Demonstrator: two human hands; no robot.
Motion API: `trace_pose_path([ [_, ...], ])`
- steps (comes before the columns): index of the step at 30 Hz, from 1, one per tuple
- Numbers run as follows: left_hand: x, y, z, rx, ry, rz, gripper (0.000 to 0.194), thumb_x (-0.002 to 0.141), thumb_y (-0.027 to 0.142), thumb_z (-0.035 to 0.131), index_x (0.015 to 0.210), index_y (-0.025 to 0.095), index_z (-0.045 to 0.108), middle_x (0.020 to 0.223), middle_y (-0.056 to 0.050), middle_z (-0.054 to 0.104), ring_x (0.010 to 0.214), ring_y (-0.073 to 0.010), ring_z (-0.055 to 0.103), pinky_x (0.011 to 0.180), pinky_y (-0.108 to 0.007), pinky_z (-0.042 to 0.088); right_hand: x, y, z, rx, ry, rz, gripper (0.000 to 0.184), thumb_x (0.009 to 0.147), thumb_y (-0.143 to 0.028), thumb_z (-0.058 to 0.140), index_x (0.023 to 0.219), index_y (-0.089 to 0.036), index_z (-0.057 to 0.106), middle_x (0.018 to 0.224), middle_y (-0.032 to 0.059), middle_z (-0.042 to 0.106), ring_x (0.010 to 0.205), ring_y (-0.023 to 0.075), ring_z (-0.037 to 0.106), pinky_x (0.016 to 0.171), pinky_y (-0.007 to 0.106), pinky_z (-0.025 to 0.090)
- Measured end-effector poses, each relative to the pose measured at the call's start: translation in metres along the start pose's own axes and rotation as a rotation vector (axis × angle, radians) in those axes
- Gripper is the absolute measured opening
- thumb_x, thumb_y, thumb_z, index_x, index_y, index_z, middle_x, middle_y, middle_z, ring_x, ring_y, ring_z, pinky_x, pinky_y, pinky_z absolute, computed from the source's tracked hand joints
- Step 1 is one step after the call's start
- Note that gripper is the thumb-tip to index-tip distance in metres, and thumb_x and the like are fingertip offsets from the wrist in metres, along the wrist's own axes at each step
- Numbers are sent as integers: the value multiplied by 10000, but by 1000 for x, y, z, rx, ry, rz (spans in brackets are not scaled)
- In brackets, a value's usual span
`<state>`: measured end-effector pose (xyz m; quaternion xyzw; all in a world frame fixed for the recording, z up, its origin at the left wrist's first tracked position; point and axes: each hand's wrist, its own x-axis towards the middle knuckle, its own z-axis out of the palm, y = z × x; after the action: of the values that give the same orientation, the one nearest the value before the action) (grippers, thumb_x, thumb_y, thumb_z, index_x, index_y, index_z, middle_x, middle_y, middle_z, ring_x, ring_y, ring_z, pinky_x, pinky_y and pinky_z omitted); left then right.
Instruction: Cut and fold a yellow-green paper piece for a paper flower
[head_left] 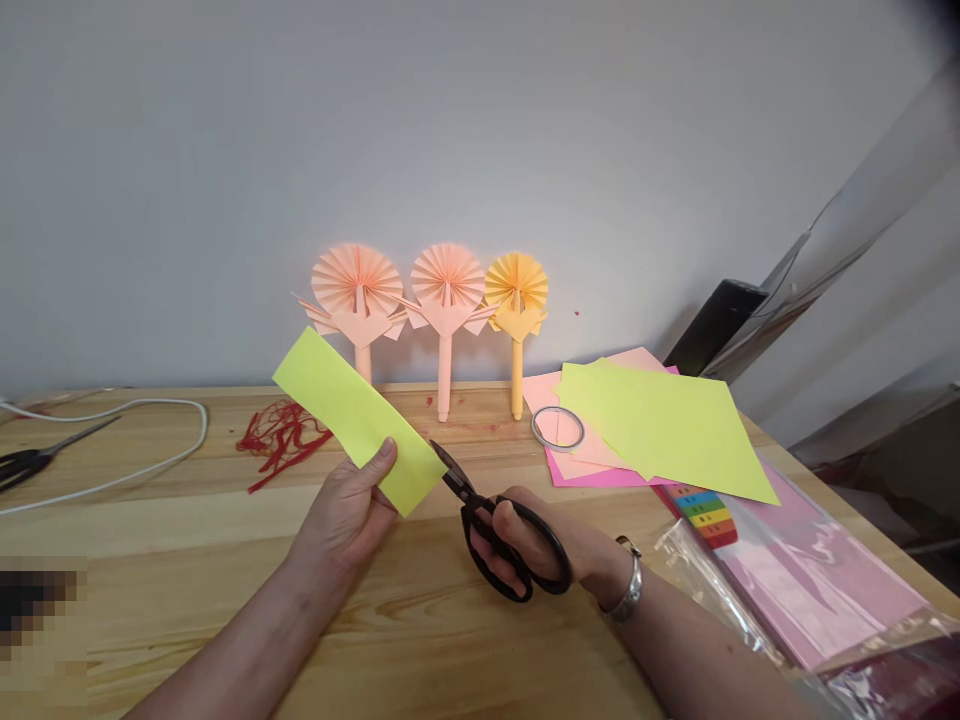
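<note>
Lime-yellow rectangular paper strip, centre; black-handled scissors, lower centre; pleated peach paper fans and pleated orange-yellow paper fan, upper centre; tangled red thread, centre left; rainbow-striped card, right.

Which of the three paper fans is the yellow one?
The paper fan on the far right is the yellow one. The left fan and the middle fan are both peach.

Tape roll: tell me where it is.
In the head view, the tape roll lies on the pink paper stack right of centre, beside the yellow-green sheet and right of the yellow paper fan.
</note>
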<state>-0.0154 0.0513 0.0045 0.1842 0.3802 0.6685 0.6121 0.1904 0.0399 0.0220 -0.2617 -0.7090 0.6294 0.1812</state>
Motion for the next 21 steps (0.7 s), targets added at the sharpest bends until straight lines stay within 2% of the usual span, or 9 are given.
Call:
trace_pose_path([
  [8,0,-1,1,41,22,25,101,761,132,629,796,182,710,782,-19,743,668,-163,681,627,-232,571,-1,0,-1,-27,15,2,549,889,-618,271,653,-149,429,512,-30,432,392,52,424,372,161,325],
  [15,-1,0,2,16,6,17,95,745,138,653,797,187,715,777,-13,746,651,-157,678,626,-219,568,0,-10,1,-11,37,114,520,865,-598,375,582,-162,398,478,-22,429,376,66,417,350,182,305],
  [21,1,-1,0,2,1,17,147,712,137,688,838,207,720,805,-20,753,692,-195,688,615,-264,567,0,-9,1,16,42,100,477,868,-561,412,610,-160,419,480,-31,427,388,60,412,375,183,321],
])
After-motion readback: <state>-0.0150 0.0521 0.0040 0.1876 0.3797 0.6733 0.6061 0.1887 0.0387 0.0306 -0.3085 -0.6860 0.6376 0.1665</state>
